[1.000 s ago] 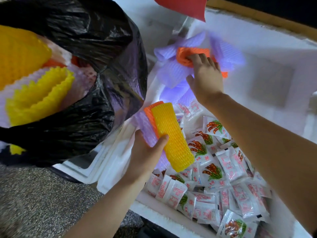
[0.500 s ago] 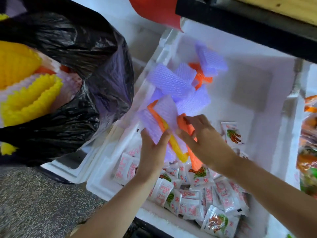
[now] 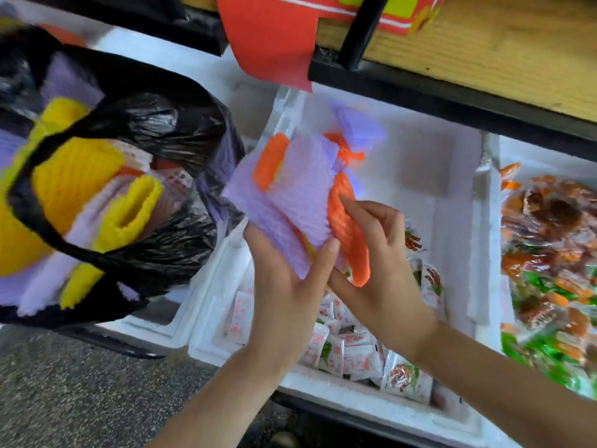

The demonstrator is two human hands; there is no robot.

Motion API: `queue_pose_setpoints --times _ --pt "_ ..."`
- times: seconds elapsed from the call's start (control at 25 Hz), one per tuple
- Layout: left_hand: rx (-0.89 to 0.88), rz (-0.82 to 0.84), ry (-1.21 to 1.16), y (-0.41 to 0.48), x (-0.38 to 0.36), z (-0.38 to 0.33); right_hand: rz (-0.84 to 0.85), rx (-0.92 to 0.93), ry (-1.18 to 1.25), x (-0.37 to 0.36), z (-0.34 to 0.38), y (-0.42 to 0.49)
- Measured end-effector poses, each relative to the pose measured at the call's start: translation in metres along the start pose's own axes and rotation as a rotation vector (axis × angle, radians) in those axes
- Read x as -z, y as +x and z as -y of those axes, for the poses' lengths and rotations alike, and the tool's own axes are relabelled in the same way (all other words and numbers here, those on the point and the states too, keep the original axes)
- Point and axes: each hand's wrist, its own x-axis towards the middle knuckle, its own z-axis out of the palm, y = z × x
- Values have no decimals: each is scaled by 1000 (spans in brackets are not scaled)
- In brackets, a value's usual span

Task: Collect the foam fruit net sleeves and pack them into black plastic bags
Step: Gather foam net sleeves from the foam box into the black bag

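Double grab here!
Left hand (image 3: 284, 286) grips purple sleeves (image 3: 297, 195), right hand (image 3: 381, 276) pinches orange sleeve (image 3: 350, 234), black bag (image 3: 168, 124) at nine o'clock.

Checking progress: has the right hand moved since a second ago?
Yes. The right hand came back from the far end of the white foam box toward its near side, now pinching an orange sleeve beside the purple sleeves in the left hand.
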Motion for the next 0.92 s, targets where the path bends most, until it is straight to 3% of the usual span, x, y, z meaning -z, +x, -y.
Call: queue_pose_setpoints --times 0.24,0.36,0.48,0.56,0.68,0.84,0.92 --pt "-320 53 -6 13 67 -78 -135 152 4 -8 98 29" --pt "-407 -34 -74 17 111 -102 -188 254 39 -22 154 53" --pt "-237 -209 -69 26 156 -118 -202 357 -80 -51 200 80" --pt "-140 -281 -69 38 188 -119 -253 381 -285 -77 223 98" --pt "-116 -244 3 51 230 -122 -326 373 -546 -115 250 126" --pt "-158 -187 78 65 268 -135 -189 314 -550 -131 266 151" --pt "-210 -142 293 72 290 -135 -118 251 -533 -132 269 158"
